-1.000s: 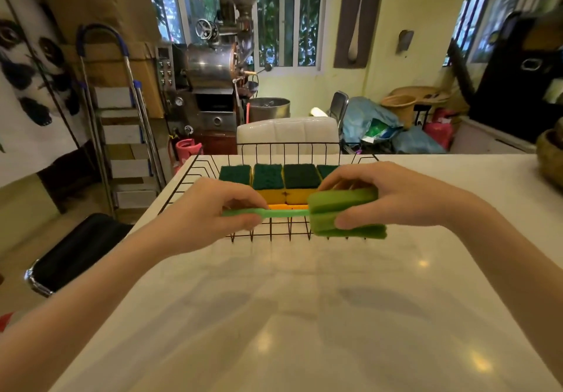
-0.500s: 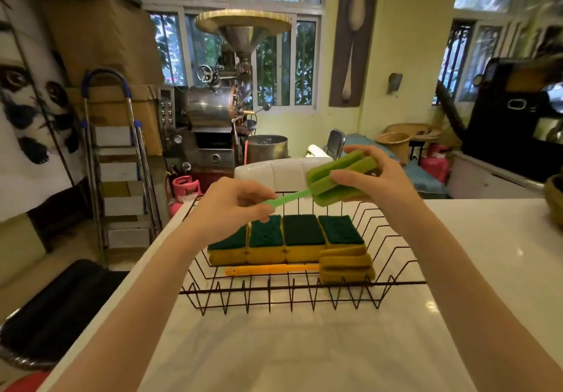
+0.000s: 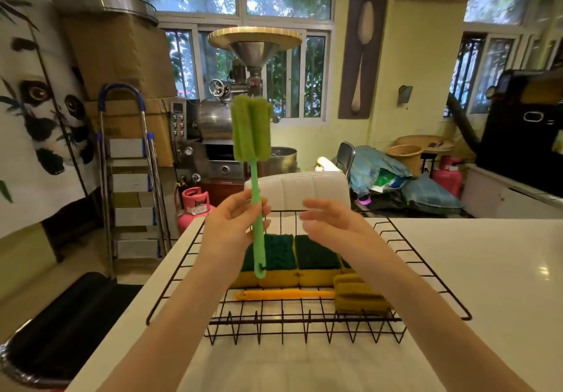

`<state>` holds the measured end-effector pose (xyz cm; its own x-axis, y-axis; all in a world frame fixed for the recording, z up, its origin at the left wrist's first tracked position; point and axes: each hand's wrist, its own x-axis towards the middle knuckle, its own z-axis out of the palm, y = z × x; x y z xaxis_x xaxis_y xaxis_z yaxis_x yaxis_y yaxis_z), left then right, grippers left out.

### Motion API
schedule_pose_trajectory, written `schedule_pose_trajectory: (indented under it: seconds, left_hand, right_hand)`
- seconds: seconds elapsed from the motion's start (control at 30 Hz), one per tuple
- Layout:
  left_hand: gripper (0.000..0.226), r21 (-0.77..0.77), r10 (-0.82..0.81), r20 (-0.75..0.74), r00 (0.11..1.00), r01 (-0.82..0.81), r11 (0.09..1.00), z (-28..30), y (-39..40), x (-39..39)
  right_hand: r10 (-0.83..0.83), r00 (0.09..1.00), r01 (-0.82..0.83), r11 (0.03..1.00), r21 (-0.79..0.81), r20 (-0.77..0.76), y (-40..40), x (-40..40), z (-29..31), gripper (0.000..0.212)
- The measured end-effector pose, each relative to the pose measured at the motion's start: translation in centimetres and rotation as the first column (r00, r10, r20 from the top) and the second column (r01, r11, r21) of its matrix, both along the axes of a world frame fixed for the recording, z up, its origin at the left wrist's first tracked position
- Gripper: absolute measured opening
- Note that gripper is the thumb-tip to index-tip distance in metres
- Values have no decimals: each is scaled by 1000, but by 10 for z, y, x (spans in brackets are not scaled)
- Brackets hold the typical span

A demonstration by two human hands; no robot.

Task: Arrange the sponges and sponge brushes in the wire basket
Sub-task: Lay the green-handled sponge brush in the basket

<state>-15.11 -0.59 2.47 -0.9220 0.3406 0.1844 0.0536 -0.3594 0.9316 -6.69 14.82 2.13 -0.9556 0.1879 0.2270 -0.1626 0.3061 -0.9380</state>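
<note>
The left hand is holding one green sponge brush upright above the wire basket, its grip clamped on the thin green handle, with the sponge head at the top and the hooked end pointing down over the sponges. The right hand is hovering just beside the handle, fingers spread apart and touching nothing. The basket is sitting on the white bench. Inside it, scouring sponges, dark green on top and yellow beneath, are lying side by side in a row; three are showing clearly, and the forearms are hiding the row's ends. In front of the row, one yellow sponge brush is lying flat, its orange handle pointing left.
</note>
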Motion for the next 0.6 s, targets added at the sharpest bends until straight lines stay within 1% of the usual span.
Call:
schedule_pose_trajectory:
  seconds: [0.07, 0.13, 0.2, 0.27, 0.3, 0.33, 0.37, 0.4, 0.43, 0.47, 0.5, 0.53, 0.57, 0.6]
  left_hand:
    - [19, 114, -14, 60, 998, 8, 994, -5, 8, 7]
    - [20, 187, -49, 66, 997, 36, 982, -9, 15, 13]
    - [19, 224, -63, 45, 997, 51, 973, -12, 19, 18]
    - [18, 213, -67, 8, 998, 64, 975, -13, 20, 21]
    - [18, 171, -66, -17, 998, 68, 983, -12, 19, 20]
    - [19, 93, -63, -47, 997, 67, 993, -10, 17, 18]
    - [19, -35, -58, -91, 994, 56, 998, -7, 14, 15]
    - [16, -209, -65, -167, 984, 30, 977, -3, 9, 11]
    - [12, -384, -92, -277, 957, -22, 923, 0, 4, 8]
    - [11, -504, -131, -417, 899, -109, 856, 3, -2, 5]
    - [12, -538, -152, -581, 800, -237, 809, 5, -8, 3]
    - [14, -491, -145, -735, 663, -372, 787, 9, -13, 2]
    - [15, -421, -147, -846, 513, -471, 775, 13, -18, 3]
    - [18, -358, -163, -912, 376, -535, 766, 16, -22, 5]
  right_hand:
    - [14, 1000, -16, 997, 72, 25, -11, -3, -8, 30]
    - [34, 998, -38, 994, 98, 50, -20, -7, -16, 28]
    - [15, 999, -19, 993, 118, 33, -24, -10, -21, 23]
    - [-1, 1000, 1, 997, 81, -9, -21, -10, -22, 21]
    - [-2, 1000, 3, 998, 62, -28, -18, -9, -22, 21]
    - [-4, 999, 7, 998, 58, -44, -14, -8, -21, 20]
    - [-16, 998, 20, 997, 72, -59, -10, -8, -19, 19]
    - [-36, 997, 43, 994, 98, -70, -5, -7, -18, 18]
    - [-60, 995, 70, 988, 136, -79, 0, -7, -17, 17]
    - [-83, 993, 97, 978, 184, -82, 6, -7, -15, 15]
    - [-98, 992, 113, 965, 237, -75, 11, -6, -13, 14]
    - [-99, 994, 109, 951, 289, -52, 16, -5, -11, 13]
    - [-88, 996, 88, 939, 333, -15, 20, -4, -8, 14]
    - [-71, 997, 56, 925, 375, 26, 23, -2, -6, 16]
